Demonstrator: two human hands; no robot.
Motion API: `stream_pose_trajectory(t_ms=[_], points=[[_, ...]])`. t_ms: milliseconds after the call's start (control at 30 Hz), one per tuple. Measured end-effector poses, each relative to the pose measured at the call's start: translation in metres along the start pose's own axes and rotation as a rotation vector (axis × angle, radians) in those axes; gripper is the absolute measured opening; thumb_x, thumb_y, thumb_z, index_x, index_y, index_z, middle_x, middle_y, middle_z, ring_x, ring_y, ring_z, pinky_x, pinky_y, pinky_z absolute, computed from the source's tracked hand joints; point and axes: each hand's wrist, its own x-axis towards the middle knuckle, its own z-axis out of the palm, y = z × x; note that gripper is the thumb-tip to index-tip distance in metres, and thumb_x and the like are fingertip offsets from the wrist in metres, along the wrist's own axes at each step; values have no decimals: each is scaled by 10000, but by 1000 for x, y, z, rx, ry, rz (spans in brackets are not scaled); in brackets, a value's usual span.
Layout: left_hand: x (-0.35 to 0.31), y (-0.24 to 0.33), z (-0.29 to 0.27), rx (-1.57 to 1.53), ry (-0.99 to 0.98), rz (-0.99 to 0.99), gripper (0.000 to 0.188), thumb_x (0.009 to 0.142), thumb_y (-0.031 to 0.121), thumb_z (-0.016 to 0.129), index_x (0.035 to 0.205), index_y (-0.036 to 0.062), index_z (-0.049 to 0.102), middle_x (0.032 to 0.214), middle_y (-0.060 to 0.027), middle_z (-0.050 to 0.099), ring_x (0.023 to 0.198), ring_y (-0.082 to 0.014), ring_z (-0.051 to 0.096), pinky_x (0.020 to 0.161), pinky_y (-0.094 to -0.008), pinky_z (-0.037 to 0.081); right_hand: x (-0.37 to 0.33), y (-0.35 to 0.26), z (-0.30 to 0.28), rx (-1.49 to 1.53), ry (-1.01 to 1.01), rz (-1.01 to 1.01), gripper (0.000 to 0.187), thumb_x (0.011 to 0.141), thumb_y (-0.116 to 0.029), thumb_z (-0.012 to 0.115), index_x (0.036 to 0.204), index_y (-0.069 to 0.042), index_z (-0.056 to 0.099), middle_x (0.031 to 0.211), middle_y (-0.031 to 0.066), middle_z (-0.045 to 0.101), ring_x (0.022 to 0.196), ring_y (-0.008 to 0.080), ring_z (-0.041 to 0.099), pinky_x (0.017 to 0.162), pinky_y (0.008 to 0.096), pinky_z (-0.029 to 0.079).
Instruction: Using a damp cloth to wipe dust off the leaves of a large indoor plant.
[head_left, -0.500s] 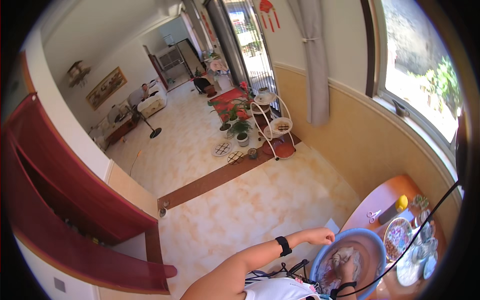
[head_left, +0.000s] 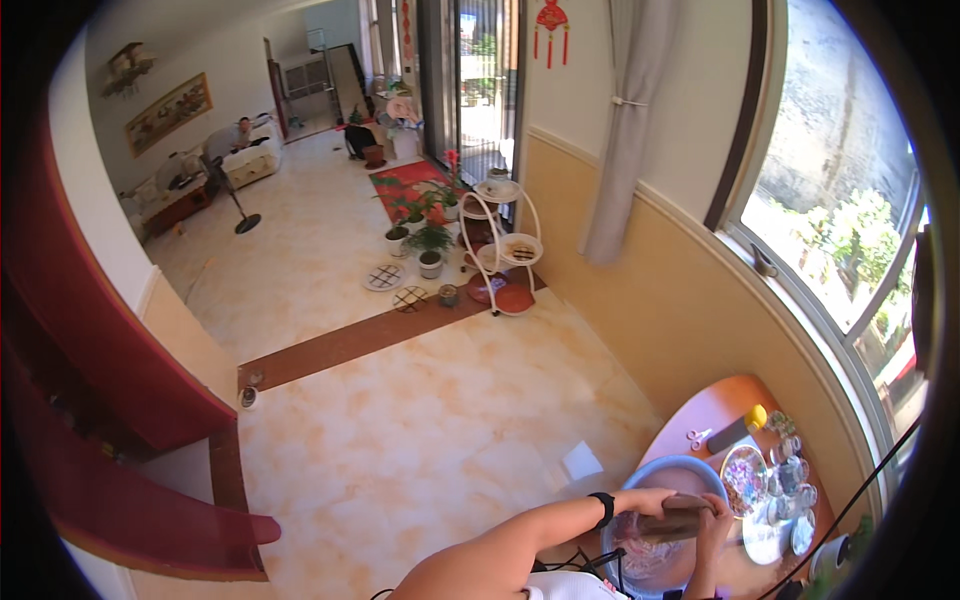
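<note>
At the lower right, a blue basin [head_left: 722, 484] stands on the round wooden table and holds what looks like water. Both my hands grip a wet, greyish-brown cloth [head_left: 676, 522] above it. My left hand [head_left: 653, 500], with a black band on the wrist, is closed on the cloth's left end. My right hand [head_left: 714, 522] is wrapped round the right end. Beneath them, pale pinkish material [head_left: 648, 556] lies in the basin, too blurred to name.
On the table [head_left: 690, 408] are pink scissors [head_left: 698, 438], a dark bottle with a yellow top [head_left: 737, 428], a plate of small colourful pieces [head_left: 744, 480] and several glass jars [head_left: 790, 474]. A black cable [head_left: 850, 518] crosses at right. A white sheet [head_left: 581, 461] lies on the floor; a plant stand [head_left: 519, 249] is beyond.
My left hand has moved from beside the basin's rim onto the cloth. My right hand has lifted the cloth from inside the basin. The view has shifted, and the floor sheet shows more fully.
</note>
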Motion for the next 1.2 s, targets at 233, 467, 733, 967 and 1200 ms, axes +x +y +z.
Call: stream_pose_trajectory(t_ms=[233, 467, 733, 967, 1200], points=[[-11, -4, 19, -197, 106, -75, 129, 723, 18, 465, 783, 42, 577, 694, 36, 509, 685, -77, 430, 621, -265, 380, -14, 8, -10, 143, -42, 122, 144, 668, -22, 516, 792, 23, 573, 671, 60, 562, 634, 122, 522, 598, 234, 416], [-20, -65, 31, 292, 417, -278, 55, 578, 73, 584, 605, 27, 572, 595, -166, 547, 550, -262, 532, 535, -359, 417, -34, 102, 20, -345, -134, 182, 250, 661, -204, 558, 797, 4, 591, 707, 174, 576, 676, 295, 560, 637, 352, 422], [-37, -61, 10, 60, 405, -519, 121, 651, 101, 555, 718, 5, 587, 623, -124, 574, 623, -207, 566, 571, -312, 436, -18, 124, 73, -246, -284, 325, 420, 711, -109, 447, 1130, -116, 412, 1112, 175, 397, 992, 340, 431, 817, 415, 370], [-39, -94, 26, 214, 459, -595, 482, 759, 130, 527, 1192, 4, 356, 989, -136, 531, 830, -196, 532, 726, -294, 419, -33, 78, 107, -527, -670, 568, 667, 748, -416, 494, 1296, -231, 161, 1353, 148, 28, 1214, 412, 84, 881, 593, 220], [-43, -102, 35, -176, 365, -795, 558, 795, 134, 487, 1265, 37, 202, 1152, -174, 401, 995, -214, 434, 772, -336, 404, -44, 85, 118, -690, -699, 477, 702, 716, -472, 500, 1297, -252, 172, 1360, 145, -15, 1212, 425, 53, 878, 616, 176]])
